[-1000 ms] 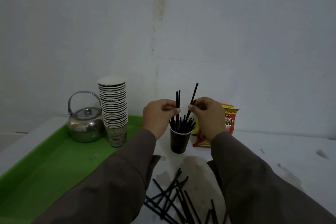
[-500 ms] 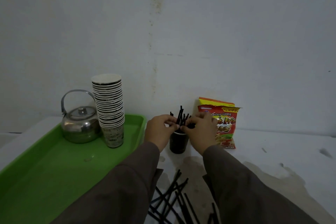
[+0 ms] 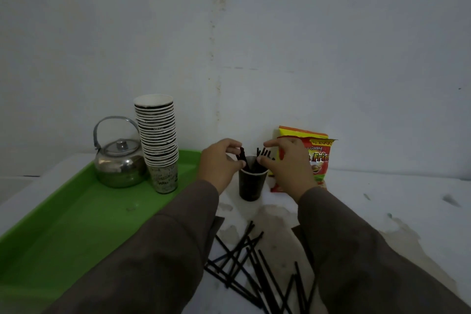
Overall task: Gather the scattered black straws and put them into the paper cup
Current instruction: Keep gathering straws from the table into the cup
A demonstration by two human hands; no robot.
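Observation:
A dark paper cup (image 3: 249, 186) stands upright on the white table, with several black straws (image 3: 265, 153) standing in it. My left hand (image 3: 219, 163) is at the cup's left rim, its fingertips and thumb pinching the straws on that side. On the right side, my right hand (image 3: 288, 168) holds its forefinger and thumb apart around the straw tips. Several more black straws (image 3: 244, 257) lie crossed on the table between my sleeves, nearer to me than the cup.
A green tray (image 3: 63, 224) on the left carries a steel kettle (image 3: 118, 163) and a tall stack of paper cups (image 3: 158, 135). A red and yellow snack packet (image 3: 318, 155) leans on the wall behind my right hand. The white table (image 3: 382, 199) extends right.
Both hands came down from holding straws above the cup to its rim. The straws now stand inside the cup, and the two hands have drawn slightly apart.

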